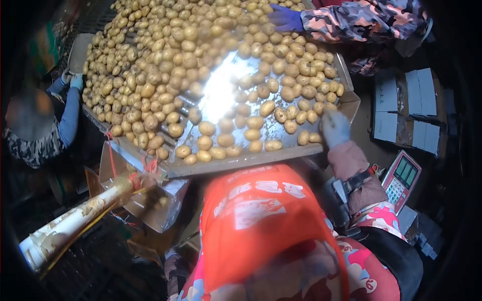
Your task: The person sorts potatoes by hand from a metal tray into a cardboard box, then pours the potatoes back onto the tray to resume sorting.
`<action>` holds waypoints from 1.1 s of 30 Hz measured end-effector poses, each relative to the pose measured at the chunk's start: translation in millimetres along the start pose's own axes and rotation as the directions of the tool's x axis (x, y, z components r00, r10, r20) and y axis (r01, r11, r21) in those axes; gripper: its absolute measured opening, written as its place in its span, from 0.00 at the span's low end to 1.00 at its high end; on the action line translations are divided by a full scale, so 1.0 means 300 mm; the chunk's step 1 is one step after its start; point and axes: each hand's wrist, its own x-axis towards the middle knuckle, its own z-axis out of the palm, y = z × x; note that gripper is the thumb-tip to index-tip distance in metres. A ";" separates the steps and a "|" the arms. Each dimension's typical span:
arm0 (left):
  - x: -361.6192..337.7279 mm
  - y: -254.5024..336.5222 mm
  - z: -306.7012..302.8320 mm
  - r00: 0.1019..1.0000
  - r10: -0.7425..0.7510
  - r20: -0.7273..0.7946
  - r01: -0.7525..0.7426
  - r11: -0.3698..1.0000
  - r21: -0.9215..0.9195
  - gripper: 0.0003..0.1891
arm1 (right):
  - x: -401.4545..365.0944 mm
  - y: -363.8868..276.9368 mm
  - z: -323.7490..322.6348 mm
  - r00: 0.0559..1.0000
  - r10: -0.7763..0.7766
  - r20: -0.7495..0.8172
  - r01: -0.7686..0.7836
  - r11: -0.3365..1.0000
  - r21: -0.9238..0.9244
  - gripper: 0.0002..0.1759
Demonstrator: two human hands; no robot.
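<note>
My right hand point(335, 128), in a pale glove and smeared by motion, is at the front right corner of a metal sorting table point(241, 160). Its fingers are too blurred to read, and I cannot tell whether it holds anything. Two potatoes point(309, 137) lie just left of it, close to the table's front lip. More loose potatoes point(253, 123) are spread over the shiny metal in front of me, and a thick heap point(165, 55) covers the far and left side. Of my left arm only a sleeve point(173, 273) shows low in the view; the hand is hidden.
A co-worker's purple-gloved hand point(286, 20) reaches over the potatoes from the far right. At left, another person's gloved hands hold a scoop-like tray point(79, 52). A taped pole point(80, 218) slants at lower left beside a cardboard box point(155, 210). Right: scale display point(403, 175), boxes point(406, 108).
</note>
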 end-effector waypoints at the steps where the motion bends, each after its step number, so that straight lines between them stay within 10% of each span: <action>1: 0.053 0.039 -0.041 0.996 -0.083 0.044 0.082 0.996 0.017 0.26 | 0.093 0.014 -0.029 0.995 0.071 -0.070 -0.067 0.996 0.065 0.14; 2: 0.064 0.062 -0.070 0.980 -0.179 0.091 0.176 0.984 0.039 0.26 | 0.188 0.044 -0.007 0.985 0.064 -0.157 -0.044 0.991 0.126 0.14; 3: -0.015 0.269 -0.178 0.949 -0.214 0.230 0.314 0.698 -0.644 0.24 | 0.298 0.064 0.029 0.969 0.062 -0.241 -0.016 0.982 0.189 0.15; 4: -0.136 0.544 -0.332 0.899 -0.245 0.364 0.376 0.002 -0.927 0.21 | 0.409 0.078 0.084 0.967 0.075 -0.242 -0.028 0.981 0.191 0.17; 9: -0.347 1.341 -0.823 0.982 0.098 0.163 0.108 0.418 -0.902 0.23 | 0.587 -0.226 0.253 0.984 0.162 -0.073 -0.170 0.978 -0.123 0.21; 14: -0.358 1.746 -0.942 0.928 0.371 0.040 -0.141 0.448 -0.883 0.29 | 0.153 -0.472 0.180 0.930 -0.369 0.001 0.368 0.929 -0.031 0.19; 18: -0.262 1.793 -0.940 0.925 0.375 -0.064 -0.164 0.243 -0.956 0.26 | 0.058 -0.369 0.108 0.878 -0.469 -0.095 0.478 0.851 0.218 0.09; 20: -0.217 1.779 -0.942 0.933 0.355 -0.054 -0.138 0.215 -0.967 0.24 | 0.061 -0.246 0.085 0.890 -0.439 0.125 0.429 0.897 0.104 0.08; 23: -0.179 1.756 -0.950 0.934 0.357 -0.028 -0.088 0.155 -0.984 0.23 | 0.128 -0.163 0.023 0.933 -0.359 -0.004 0.359 0.933 0.015 0.07; 28: -0.202 1.783 -0.959 0.964 0.256 -0.075 -0.102 0.094 -0.990 0.21 | 0.518 -0.195 0.019 0.978 -0.200 -0.057 0.205 0.886 0.417 0.16; 33: -0.176 1.766 -0.958 0.973 0.223 -0.062 -0.084 0.089 -0.993 0.20 | 0.824 -0.285 0.122 0.938 -0.053 0.342 0.084 0.994 -0.076 0.24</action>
